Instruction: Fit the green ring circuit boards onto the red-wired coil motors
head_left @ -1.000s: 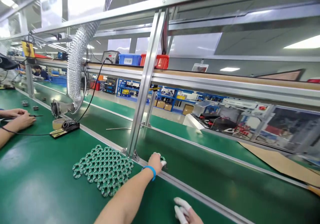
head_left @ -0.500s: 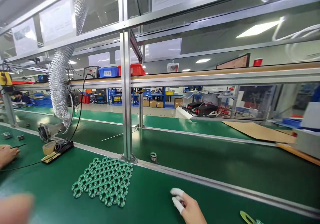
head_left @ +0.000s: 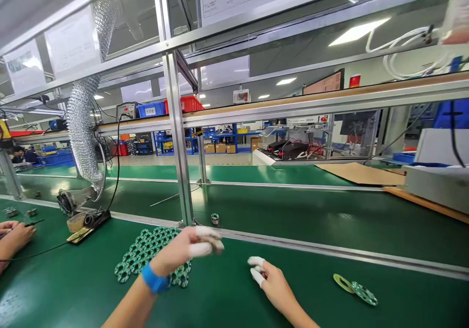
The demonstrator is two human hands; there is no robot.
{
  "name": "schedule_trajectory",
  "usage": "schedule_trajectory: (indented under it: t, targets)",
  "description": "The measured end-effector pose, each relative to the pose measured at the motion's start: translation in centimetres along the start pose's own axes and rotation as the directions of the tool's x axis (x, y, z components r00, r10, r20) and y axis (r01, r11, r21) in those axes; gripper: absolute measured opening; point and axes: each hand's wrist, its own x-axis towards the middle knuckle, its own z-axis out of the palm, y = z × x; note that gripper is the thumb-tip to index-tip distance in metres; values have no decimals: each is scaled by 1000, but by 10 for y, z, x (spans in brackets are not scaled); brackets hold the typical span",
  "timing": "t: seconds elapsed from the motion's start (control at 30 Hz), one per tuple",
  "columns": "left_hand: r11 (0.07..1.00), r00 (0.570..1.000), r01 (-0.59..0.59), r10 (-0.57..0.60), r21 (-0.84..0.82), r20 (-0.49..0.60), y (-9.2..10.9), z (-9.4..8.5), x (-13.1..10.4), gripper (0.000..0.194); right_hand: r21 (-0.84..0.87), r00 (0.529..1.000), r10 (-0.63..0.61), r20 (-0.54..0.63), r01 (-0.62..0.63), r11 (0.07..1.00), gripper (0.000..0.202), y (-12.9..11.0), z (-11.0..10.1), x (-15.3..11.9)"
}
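Observation:
My left hand (head_left: 186, 247), with a blue wristband (head_left: 154, 278) and white finger covers, hovers over the right side of a flat patch of green ring-shaped circuit boards (head_left: 141, 252). Its fingers reach to the right, a little apart, and nothing shows in them. Part of the patch is hidden behind this hand and forearm. My right hand (head_left: 271, 281), also with white finger covers, is low over the green bench top. Its thumb and forefinger are bent with a gap between the tips, and I see nothing held.
Right of my right hand lie a yellow-green ring (head_left: 343, 283) and a green ring board (head_left: 364, 293), overlapping. A small wound part (head_left: 215, 218) stands beyond the metal rail. An upright post (head_left: 178, 147) rises behind the boards. At far left, another person's hands (head_left: 16, 235) work near a soldering-iron stand (head_left: 88, 225).
My left hand has come in from the lower left to above the ring boards. My right hand keeps much the same pose. The view has turned slightly to the right.

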Motion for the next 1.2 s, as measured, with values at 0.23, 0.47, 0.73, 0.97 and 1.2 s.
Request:
schedule_trajectory:
  t: [0.23, 0.47, 0.73, 0.97, 1.2]
  targets:
    - [831, 963, 271, -236, 486, -133, -50, 26, -13, 47, -20, 1000, 1, 4, -1, 1000, 30, -4, -1, -2]
    - [813, 987, 116, -160, 570, 28, -18, 49, 3, 55, -36, 999, 14, 30, -12, 999, 30, -6, -1, -2]
    - [876, 980, 125, -182, 465, 79, -26, 72, 38, 27, -50, 1000, 1, 31, 1, 999, 30, -9, -1, -6]
    - [988, 989, 146, -145, -55, 14, -13, 74, 50, 18, 142, 993, 50, 103, -65, 988, 23, -12, -5, -1]
    - [729, 916, 130, -347, -672, -200, -29, 66, 62, 38, 260, 916, 92, 390, -206, 943, 42, -49, 1, -16]
